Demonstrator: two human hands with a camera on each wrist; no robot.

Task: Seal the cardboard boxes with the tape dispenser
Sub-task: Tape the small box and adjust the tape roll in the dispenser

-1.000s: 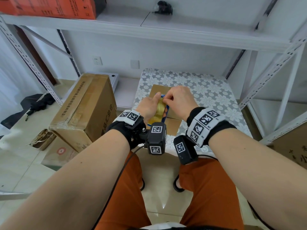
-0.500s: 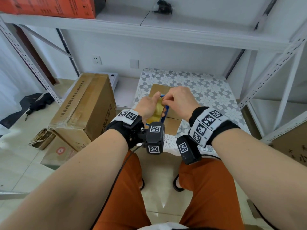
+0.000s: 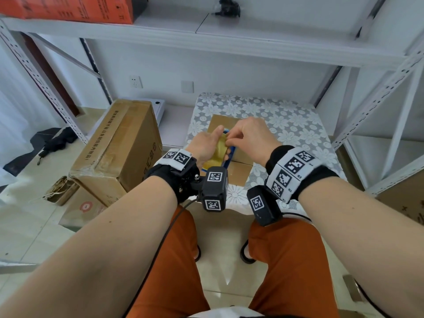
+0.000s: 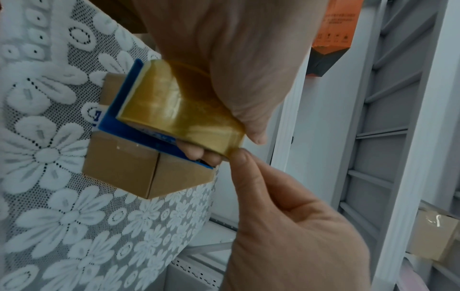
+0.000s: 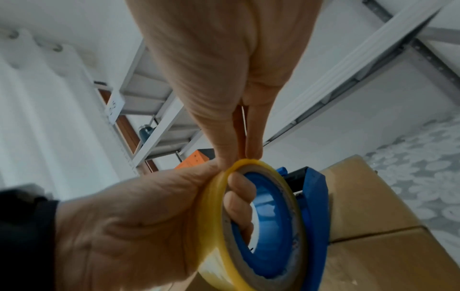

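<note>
On the floor at the far left lay a dark folded umbrella [image 3: 54,143], and beside it a large cardboard box [image 3: 119,148] stood tilted against flattened cardboard [image 3: 80,204], just left of the table's left edge. Your left hand [image 3: 205,146] gripped the tape dispenser [image 3: 219,154]: the thumb lay over the yellow tape roll [image 4: 174,102], and the fingers [image 5: 239,198] curled through the blue core, as the right wrist view showed. You held the dispenser in the air above the small cardboard box [image 3: 238,161], which sat on the floral lace tablecloth [image 3: 286,125] toward the table's front edge, nearer its left side than its right. The box's top flaps were closed, with a seam showing between them; clear tape crossed part of the top in the left wrist view, though how far it ran could not be told. The dispenser's blue frame [image 4: 119,110] hung just above that top; whether it touched the box could not be told.

Your right hand [image 3: 251,138] came in from the right, its thumb and forefinger pinching at the outer edge of the tape roll, the remaining fingers curled in. Whether a loose end of tape was between those fingertips was too small to tell.

A white metal shelving rack [image 3: 378,92] framed the table, with an orange box [image 3: 68,8] on the upper shelf at the left. Further right, another cardboard box [image 3: 403,200] rested beside the rack.
</note>
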